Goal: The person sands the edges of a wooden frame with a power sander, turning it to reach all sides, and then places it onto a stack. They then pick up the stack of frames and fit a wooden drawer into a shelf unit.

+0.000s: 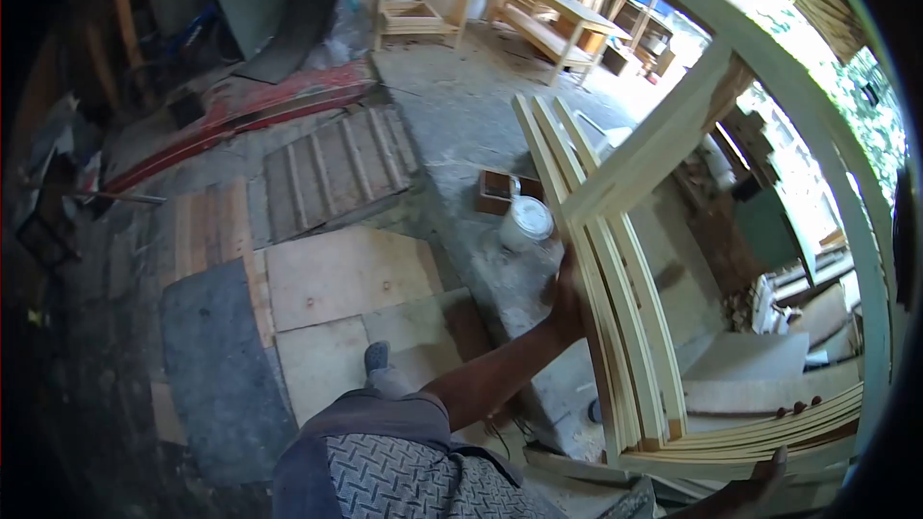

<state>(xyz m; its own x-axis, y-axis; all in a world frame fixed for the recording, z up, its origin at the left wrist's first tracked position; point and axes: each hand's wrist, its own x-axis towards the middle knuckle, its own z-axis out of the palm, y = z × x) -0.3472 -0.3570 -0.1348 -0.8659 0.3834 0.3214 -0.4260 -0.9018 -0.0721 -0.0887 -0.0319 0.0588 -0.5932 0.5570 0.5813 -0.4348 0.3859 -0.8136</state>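
A pale wooden frame [646,161] with several parallel slats is held up on my right side, tilted in view. My left hand [568,300] grips its left side about midway, the fingers partly hidden behind the wood. At the lower right, my right hand [755,492] is closed round the bottom slats, with its thumb in front and fingertips showing over the far edge. A white lidded bucket [527,222] stands on the concrete ledge just beyond my left hand, beside a small brown box [496,190].
Boards and a dark sheet [223,356] cover the floor at left. A slatted panel [336,171] lies near a red beam [245,120]. Wooden benches [553,24] stand at the back. Offcuts [769,303] are piled at right beyond the frame.
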